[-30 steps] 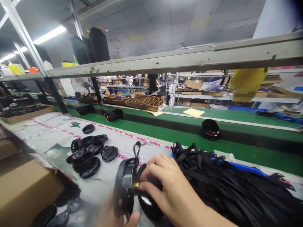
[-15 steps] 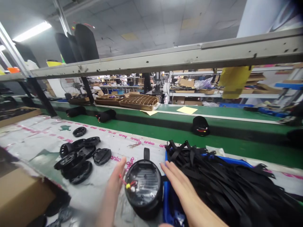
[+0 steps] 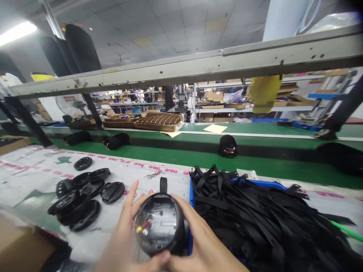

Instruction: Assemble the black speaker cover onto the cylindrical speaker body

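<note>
Now both hands have closed in on the round black housing [image 3: 160,223], where half a second ago they stood open on either side of it, palms facing and not touching. The left hand [image 3: 127,236] cups its left side with fingers spread and the thumb under the near edge; the right hand [image 3: 198,241] wraps the right side, thumb meeting the left thumb at the bottom rim. Both grip the housing and hold nothing else. It sits low in the middle of the view, just above or on the plastic-covered tabletop [image 3: 36,170], its open face turned up toward the camera so the ribbed inside shows, with red wires and a small yellow connector [image 3: 139,229] at the left inner edge and a black strap loop [image 3: 163,184] standing up from its far side. A second ago it was held edge-on, with the right hand at the connector; the upturned face and two-handed hold suggest, as a judgement, that the wiring is left alone and the piece is being steadied or carried as a whole. Just right of it lies a heap of black straps [image 3: 261,219] in a blue tray [image 3: 263,184]; to the left, well apart, a cluster of black round covers [image 3: 82,192]. Beyond runs the green conveyor [image 3: 176,155], with another black unit [image 3: 227,146] on it.
</note>
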`<state>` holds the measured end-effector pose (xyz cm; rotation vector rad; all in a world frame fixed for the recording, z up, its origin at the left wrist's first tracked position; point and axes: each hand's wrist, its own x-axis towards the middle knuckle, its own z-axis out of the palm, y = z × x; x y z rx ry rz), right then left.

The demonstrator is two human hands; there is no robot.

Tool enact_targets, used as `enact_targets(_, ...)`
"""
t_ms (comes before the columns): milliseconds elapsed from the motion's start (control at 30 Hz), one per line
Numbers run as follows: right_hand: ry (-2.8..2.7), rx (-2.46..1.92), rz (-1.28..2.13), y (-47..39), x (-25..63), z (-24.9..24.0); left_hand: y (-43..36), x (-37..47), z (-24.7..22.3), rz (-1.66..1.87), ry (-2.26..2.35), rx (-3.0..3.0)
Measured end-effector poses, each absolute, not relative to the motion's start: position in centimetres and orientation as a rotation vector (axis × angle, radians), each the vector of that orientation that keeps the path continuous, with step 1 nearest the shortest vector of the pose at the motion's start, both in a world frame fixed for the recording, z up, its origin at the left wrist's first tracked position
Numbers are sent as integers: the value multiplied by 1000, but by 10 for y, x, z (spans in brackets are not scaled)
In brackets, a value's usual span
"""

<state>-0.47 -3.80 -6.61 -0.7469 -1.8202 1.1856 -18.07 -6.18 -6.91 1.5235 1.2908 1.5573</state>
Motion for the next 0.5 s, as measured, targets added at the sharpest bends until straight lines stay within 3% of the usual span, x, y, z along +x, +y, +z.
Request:
enact_targets(167, -1831, -923, 1382, -35, 6, -67, -59, -170, -77, 1656, 1147, 1162)
enact_targets(267, -1664, -809, 1453, -30, 6, -79, -60, -163, -80, 1747, 1092, 1005)
enact_targets(500, -1468, -640, 1441, -24, 2, -100, -59, -159, -101, 1811, 1249, 1167)
